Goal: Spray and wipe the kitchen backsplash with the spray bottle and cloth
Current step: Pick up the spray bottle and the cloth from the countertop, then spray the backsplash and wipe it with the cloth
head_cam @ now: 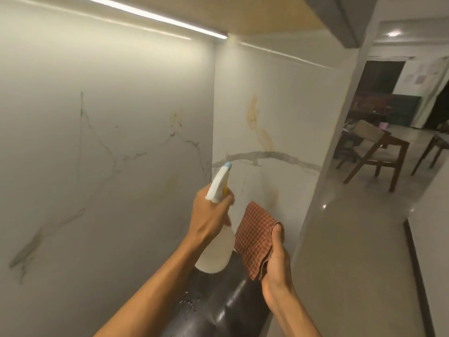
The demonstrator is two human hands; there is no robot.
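The white marble backsplash (102, 147) with grey veins fills the left and centre and turns a corner to an end panel (279, 113) that carries orange-brown stains. My left hand (209, 215) grips a translucent white spray bottle (215, 256) around its neck, fingers on the trigger. The blue-tipped nozzle (227, 165) points up toward the end panel. My right hand (275, 261) holds a folded brown checked cloth (255, 239) just right of the bottle, close to the end panel.
A black glossy countertop (218, 307) with water drops runs below my arms. A lit strip light (155, 17) sits under the upper cabinet. Past the end panel at right, a room opens with wooden chairs (374, 154) and a tiled floor (364, 239).
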